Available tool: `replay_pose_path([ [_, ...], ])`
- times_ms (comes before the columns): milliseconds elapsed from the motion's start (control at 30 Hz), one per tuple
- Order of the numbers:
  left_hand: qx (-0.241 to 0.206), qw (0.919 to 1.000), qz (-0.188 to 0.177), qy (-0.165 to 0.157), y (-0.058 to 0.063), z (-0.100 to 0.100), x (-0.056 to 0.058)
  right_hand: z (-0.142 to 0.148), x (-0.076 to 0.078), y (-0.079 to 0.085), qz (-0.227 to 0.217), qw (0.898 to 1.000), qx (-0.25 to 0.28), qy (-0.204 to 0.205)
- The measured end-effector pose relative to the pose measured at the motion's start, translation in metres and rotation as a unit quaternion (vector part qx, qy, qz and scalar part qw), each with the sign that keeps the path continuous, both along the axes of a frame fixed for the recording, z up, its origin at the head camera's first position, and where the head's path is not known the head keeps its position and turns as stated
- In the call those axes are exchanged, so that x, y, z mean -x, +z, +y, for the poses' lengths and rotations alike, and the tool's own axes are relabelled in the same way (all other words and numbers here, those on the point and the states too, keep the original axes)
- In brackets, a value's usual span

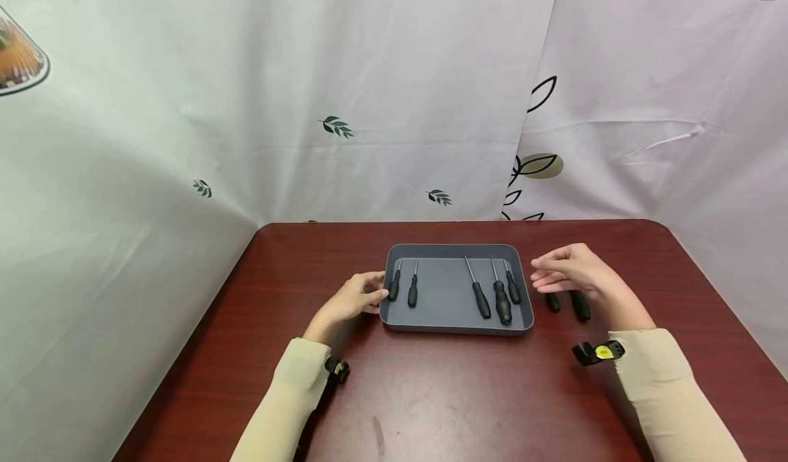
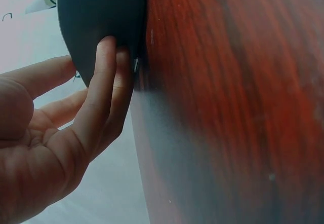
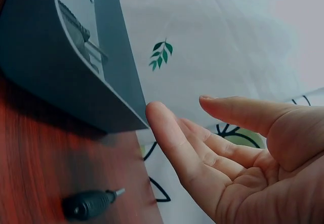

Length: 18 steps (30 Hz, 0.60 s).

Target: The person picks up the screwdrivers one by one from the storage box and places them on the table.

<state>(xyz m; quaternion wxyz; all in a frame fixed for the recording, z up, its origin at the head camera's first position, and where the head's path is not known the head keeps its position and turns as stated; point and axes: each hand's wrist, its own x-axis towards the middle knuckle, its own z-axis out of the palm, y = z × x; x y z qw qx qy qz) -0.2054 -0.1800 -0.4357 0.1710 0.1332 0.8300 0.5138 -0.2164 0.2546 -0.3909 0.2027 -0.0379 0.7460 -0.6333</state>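
A grey rectangular tray [image 1: 457,330] lies on the table with several black-handled screwdrivers in it. Two small screwdrivers, one of them this screwdriver [image 1: 413,291], are at its left; three more, including a thick-handled screwdriver [image 1: 501,302], lie towards its right. My left hand [image 1: 352,299] holds the tray's left side, thumb at the rim and fingers against the outer wall [image 2: 109,11]. Just right of the tray hovers my right hand [image 1: 575,270], fingers extended and thumb apart, with nothing between them. Below it lie two black screwdriver handles [image 1: 580,306], partly hidden by the hand.
The dark red wooden table [image 1: 468,393] has rounded far corners. White printed cloth [image 1: 394,106] hangs behind it and at both sides. A black wrist camera [image 1: 597,352] sits at the right sleeve, another camera [image 1: 337,368] at the left.
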Motion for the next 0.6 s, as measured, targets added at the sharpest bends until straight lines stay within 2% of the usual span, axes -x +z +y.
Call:
replay_pose_path([
  [333,-0.004,1.0000,0.000,-0.002,0.002,0.001,-0.001,-0.011,0.001,0.001,0.007,1.000,0.018,0.020],
  [600,-0.001,1.0000,-0.001,0.003,0.002,0.000,-0.001,-0.018,0.002,0.001,-0.005,0.999,0.023,0.022],
])
